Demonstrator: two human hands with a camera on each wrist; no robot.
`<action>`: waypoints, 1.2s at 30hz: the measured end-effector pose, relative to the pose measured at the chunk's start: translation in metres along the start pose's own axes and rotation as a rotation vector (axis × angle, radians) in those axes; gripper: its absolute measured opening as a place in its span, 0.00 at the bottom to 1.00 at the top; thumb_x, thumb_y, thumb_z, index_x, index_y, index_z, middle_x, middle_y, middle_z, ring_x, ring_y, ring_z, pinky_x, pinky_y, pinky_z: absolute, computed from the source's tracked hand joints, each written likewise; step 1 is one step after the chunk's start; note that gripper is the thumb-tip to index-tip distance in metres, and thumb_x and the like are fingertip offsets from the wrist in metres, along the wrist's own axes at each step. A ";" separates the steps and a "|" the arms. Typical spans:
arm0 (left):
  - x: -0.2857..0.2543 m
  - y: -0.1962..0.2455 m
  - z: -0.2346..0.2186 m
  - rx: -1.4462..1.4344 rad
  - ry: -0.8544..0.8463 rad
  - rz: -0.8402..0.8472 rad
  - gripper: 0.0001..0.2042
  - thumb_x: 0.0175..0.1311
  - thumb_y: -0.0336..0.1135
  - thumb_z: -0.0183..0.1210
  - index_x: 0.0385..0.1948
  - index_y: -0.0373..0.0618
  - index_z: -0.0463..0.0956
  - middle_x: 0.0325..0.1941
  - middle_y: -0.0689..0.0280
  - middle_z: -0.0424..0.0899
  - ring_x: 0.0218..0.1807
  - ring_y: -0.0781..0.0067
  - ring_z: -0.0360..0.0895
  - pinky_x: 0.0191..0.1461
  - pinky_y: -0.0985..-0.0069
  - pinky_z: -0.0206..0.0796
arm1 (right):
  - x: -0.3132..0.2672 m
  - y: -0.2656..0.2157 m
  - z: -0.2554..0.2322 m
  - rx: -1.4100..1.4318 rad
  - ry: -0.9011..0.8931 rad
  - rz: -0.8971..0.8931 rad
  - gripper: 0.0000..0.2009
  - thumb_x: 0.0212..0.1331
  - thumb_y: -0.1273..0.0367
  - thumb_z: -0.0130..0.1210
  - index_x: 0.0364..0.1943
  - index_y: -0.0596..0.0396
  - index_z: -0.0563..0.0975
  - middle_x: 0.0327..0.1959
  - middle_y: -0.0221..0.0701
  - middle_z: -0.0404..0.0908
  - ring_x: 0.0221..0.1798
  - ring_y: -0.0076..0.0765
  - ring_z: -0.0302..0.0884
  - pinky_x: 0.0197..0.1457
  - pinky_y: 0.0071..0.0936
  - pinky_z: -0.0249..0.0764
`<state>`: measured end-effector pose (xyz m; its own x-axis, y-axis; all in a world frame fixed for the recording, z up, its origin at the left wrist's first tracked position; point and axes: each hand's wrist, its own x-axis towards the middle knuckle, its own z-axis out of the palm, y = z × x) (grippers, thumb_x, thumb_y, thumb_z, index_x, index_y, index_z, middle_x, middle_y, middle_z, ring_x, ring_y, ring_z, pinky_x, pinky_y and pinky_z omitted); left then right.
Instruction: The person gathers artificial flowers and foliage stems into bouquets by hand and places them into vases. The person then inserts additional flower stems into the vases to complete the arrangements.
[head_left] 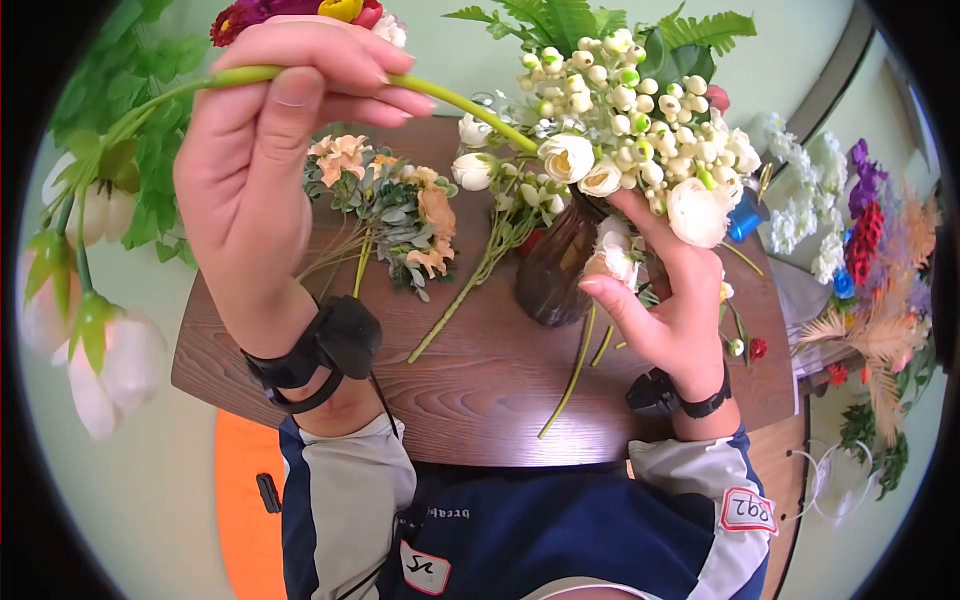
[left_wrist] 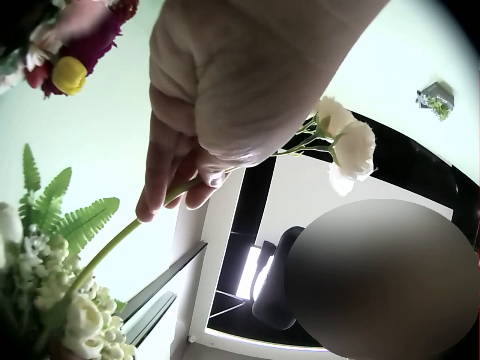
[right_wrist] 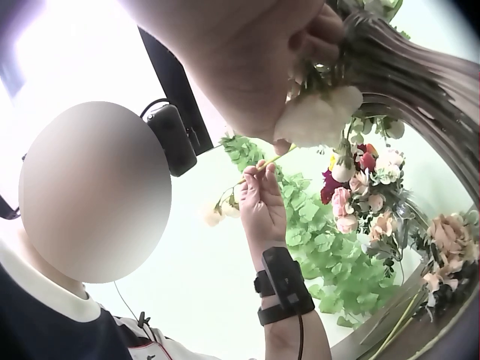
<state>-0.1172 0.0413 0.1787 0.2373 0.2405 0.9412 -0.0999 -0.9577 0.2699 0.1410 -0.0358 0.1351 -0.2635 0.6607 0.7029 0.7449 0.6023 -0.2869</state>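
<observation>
My left hand (head_left: pixel 255 160) is raised at the upper left and pinches a green stem (head_left: pixel 455 98) between thumb and fingers. White blooms (head_left: pixel 120 365) hang from its left end; in the left wrist view they (left_wrist: pixel 352 146) show beyond the hand (left_wrist: pixel 232 82). The stem's other end reaches the white flowers and berries (head_left: pixel 640 120) in a dark ribbed vase (head_left: pixel 550 290). Beside the vase mouth is my right hand (head_left: pixel 675 290), thumb and index finger spread around a white flower (head_left: pixel 612 255). Its other fingers are partly hidden; the right wrist view shows it (right_wrist: pixel 232 60) against the vase (right_wrist: pixel 420 67).
Peach flowers (head_left: pixel 435 215) and a white-budded spray (head_left: pixel 470 275) lie left of the vase on the wooden table (head_left: pixel 450 400). A loose stem (head_left: pixel 572 385) lies near the front edge. Colourful flowers (head_left: pixel 865 240) stand at the right, with a blue object (head_left: pixel 743 218) nearby.
</observation>
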 end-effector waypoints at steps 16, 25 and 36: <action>0.001 -0.011 0.068 0.053 -0.100 -0.038 0.10 0.69 0.28 0.39 0.34 0.30 0.69 0.35 0.54 0.77 0.30 0.72 0.77 0.34 0.81 0.71 | -0.008 0.003 -0.005 0.116 -0.023 0.065 0.31 0.42 0.62 0.66 0.50 0.67 0.70 0.42 0.42 0.78 0.44 0.33 0.77 0.48 0.24 0.70; 0.001 -0.021 0.060 -0.075 0.013 -0.023 0.11 0.71 0.32 0.37 0.37 0.34 0.66 0.31 0.56 0.76 0.26 0.78 0.71 0.29 0.85 0.65 | -0.009 0.011 -0.008 0.112 -0.021 -0.003 0.30 0.42 0.63 0.66 0.50 0.66 0.71 0.44 0.43 0.78 0.48 0.38 0.76 0.52 0.27 0.68; -0.001 -0.031 0.086 -0.193 0.161 -0.145 0.11 0.70 0.32 0.38 0.38 0.34 0.66 0.33 0.61 0.75 0.28 0.78 0.74 0.33 0.85 0.67 | -0.007 0.014 -0.008 0.063 -0.050 -0.013 0.31 0.41 0.61 0.66 0.50 0.63 0.71 0.47 0.44 0.76 0.52 0.42 0.73 0.57 0.31 0.65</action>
<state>-0.0314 0.0573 0.1523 0.1076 0.4091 0.9061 -0.2615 -0.8677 0.4227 0.1587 -0.0358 0.1311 -0.3040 0.6735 0.6738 0.7016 0.6367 -0.3198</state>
